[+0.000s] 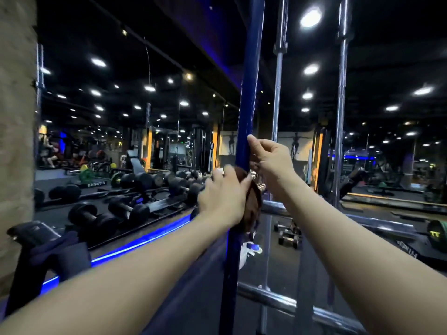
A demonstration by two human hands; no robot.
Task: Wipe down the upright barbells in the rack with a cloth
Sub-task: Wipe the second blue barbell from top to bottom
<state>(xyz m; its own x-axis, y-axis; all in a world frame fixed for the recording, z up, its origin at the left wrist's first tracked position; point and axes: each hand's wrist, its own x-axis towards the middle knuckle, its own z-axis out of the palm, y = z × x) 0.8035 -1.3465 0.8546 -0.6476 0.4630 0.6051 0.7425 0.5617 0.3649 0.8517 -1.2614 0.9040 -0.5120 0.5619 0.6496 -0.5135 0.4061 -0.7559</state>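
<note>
A blue upright bar [248,93] stands in front of me at the centre of the head view. My left hand [225,197] grips a brown cloth [252,204] and holds it wrapped against this bar at about waist height. Just above it, my right hand [271,160] has its thumb and fingers curled around the same bar. Two chrome barbells stand upright to the right: one [278,88] close behind the blue bar, another [342,97] farther right. A chrome rack rail [285,303] runs across low down.
A large mirror [135,131] on the left reflects rows of black dumbbells [135,209] and ceiling lights. A dark padded bench end [33,233] sits at lower left beside a rough pillar [14,117]. Weight plates [435,235] lie on the floor at right.
</note>
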